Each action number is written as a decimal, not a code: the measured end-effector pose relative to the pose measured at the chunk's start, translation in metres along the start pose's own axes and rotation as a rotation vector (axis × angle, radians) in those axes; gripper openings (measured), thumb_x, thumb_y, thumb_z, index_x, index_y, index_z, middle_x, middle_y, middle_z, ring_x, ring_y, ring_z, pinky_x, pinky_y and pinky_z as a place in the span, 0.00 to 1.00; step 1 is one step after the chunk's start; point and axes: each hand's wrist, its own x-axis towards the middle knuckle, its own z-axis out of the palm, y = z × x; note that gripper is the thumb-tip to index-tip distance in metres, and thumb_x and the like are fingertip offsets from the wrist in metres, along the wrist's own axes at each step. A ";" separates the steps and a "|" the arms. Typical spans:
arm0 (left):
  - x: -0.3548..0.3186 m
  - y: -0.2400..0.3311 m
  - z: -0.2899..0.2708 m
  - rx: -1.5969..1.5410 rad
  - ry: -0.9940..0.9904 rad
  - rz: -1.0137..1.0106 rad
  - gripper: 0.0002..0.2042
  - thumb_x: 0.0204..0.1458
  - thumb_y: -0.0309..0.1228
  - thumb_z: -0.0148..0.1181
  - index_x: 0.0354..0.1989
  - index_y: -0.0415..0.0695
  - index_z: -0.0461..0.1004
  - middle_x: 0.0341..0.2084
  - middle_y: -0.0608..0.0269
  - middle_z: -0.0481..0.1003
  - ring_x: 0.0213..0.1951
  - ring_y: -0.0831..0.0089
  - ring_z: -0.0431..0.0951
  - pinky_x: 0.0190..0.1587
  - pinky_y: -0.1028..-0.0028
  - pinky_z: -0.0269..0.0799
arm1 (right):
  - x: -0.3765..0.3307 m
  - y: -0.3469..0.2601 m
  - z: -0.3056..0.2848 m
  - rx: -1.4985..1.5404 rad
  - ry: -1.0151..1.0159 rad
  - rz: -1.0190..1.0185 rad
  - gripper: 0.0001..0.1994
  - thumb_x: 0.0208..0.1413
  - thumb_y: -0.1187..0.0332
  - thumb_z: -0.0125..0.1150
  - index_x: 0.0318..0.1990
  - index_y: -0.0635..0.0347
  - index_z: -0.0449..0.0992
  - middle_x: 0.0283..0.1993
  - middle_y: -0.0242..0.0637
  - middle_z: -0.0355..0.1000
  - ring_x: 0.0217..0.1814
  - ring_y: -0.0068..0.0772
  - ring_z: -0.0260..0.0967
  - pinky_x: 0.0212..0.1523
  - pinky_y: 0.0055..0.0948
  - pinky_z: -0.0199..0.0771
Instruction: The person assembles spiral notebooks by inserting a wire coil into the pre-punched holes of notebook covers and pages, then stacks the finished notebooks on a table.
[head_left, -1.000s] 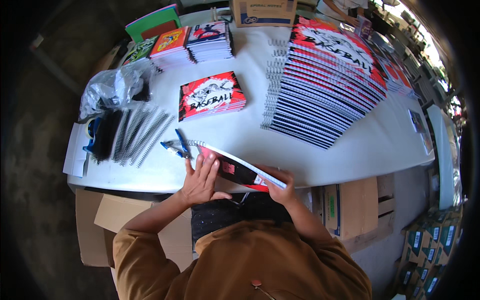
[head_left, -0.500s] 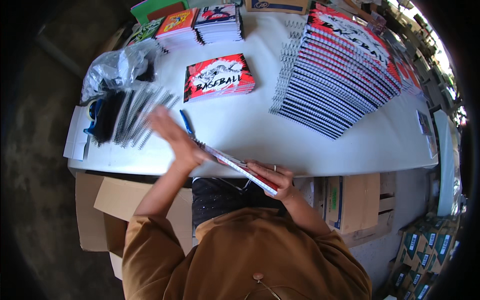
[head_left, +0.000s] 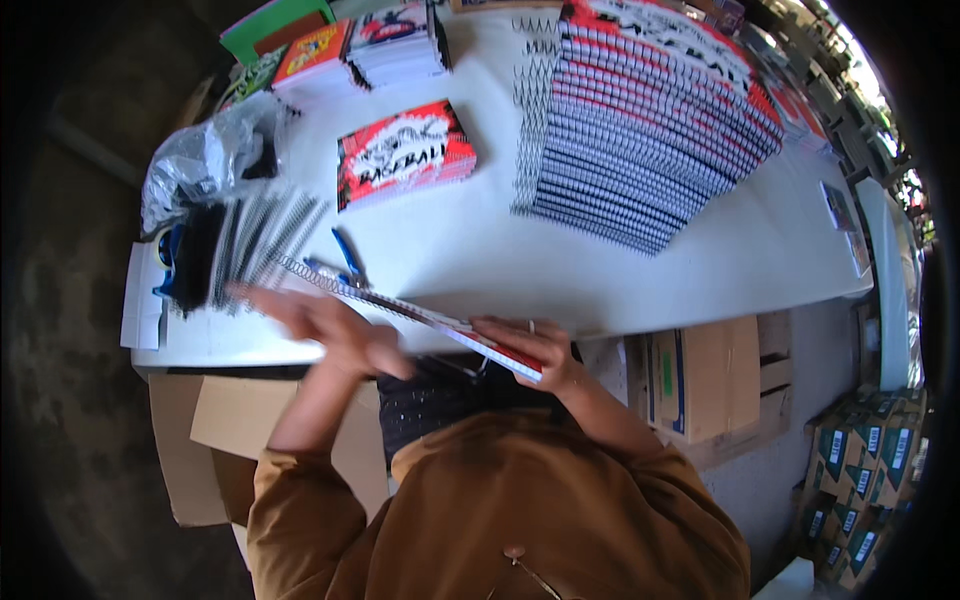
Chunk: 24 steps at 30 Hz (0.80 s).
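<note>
My right hand (head_left: 538, 352) grips a thin notebook (head_left: 490, 352) by its right part, held edge-on at the near side of the table. A wire spiral coil (head_left: 305, 268) runs along the notebook's upper edge and sticks out past its left end. My left hand (head_left: 325, 328), blurred, is just below the coil with its fingers stretched out. Pliers with blue handles (head_left: 346, 250) lie on the table behind the coil. Loose dark spiral coils (head_left: 258, 235) lie to the left. A short stack of red-covered books (head_left: 405, 155) sits behind the pliers.
A large fanned stack of spiral-bound notebooks (head_left: 640, 130) takes up the table's right side. Further left are a clear plastic bag (head_left: 210, 160), a blue tape dispenser (head_left: 167, 262) and stacks of books (head_left: 395, 50) at the back. Open cardboard box (head_left: 240, 415) below the table edge.
My left hand has swung down and to the left, uncovering the coil that extends from the notebook. My right hand keeps its grip on the notebook. The whole view has shifted slightly.
</note>
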 end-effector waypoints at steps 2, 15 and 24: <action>0.000 -0.004 0.004 -0.024 -0.065 -0.192 0.48 0.42 0.68 0.43 0.60 0.36 0.49 0.56 0.45 0.57 0.60 0.52 0.55 0.60 0.51 0.45 | -0.007 0.000 0.010 -0.011 -0.021 -0.076 0.15 0.44 0.78 0.56 0.43 0.68 0.75 0.42 0.47 0.74 0.43 0.41 0.74 0.45 0.34 0.72; 0.003 0.009 0.008 -0.144 -0.103 0.012 0.47 0.40 0.69 0.46 0.58 0.39 0.54 0.58 0.38 0.51 0.61 0.36 0.45 0.57 0.37 0.31 | -0.001 0.005 0.014 -0.100 0.092 -0.029 0.18 0.40 0.85 0.56 0.44 0.66 0.74 0.42 0.44 0.74 0.41 0.41 0.74 0.42 0.32 0.73; 0.012 0.034 0.001 -0.446 -0.399 -0.088 0.39 0.46 0.58 0.51 0.58 0.37 0.53 0.51 0.34 0.58 0.51 0.42 0.61 0.48 0.37 0.55 | 0.009 0.002 0.020 0.000 0.063 0.021 0.23 0.40 0.81 0.59 0.49 0.59 0.72 0.46 0.41 0.72 0.44 0.39 0.73 0.43 0.31 0.73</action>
